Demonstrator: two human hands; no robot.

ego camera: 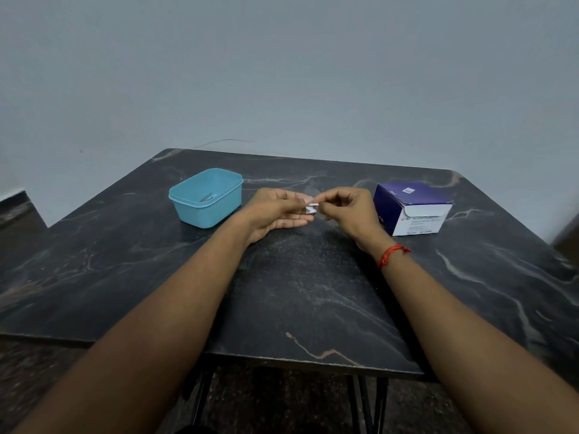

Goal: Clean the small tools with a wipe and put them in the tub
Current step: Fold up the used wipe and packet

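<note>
both hands meet over the middle of the dark marble table (282, 292). the left hand (275, 211) and the right hand (347, 211) each pinch a small white wipe packet (311, 208) between them. the blue tub (206, 198) sits at ten o'clock from the hands, a metal tool (206, 197) inside. the alcohol swab box (413, 208) stands at three o'clock.

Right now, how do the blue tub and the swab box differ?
The blue tub is an open-topped plastic container on the person's left; the swab box is printed purple-and-white cardboard on their right. A thin metal tool lies in the tub; the box's contents are hidden behind its torn-open flap. The tub has rounded corners, the box square ones. Both rest on the dark marble table, flanking the hands.
</note>
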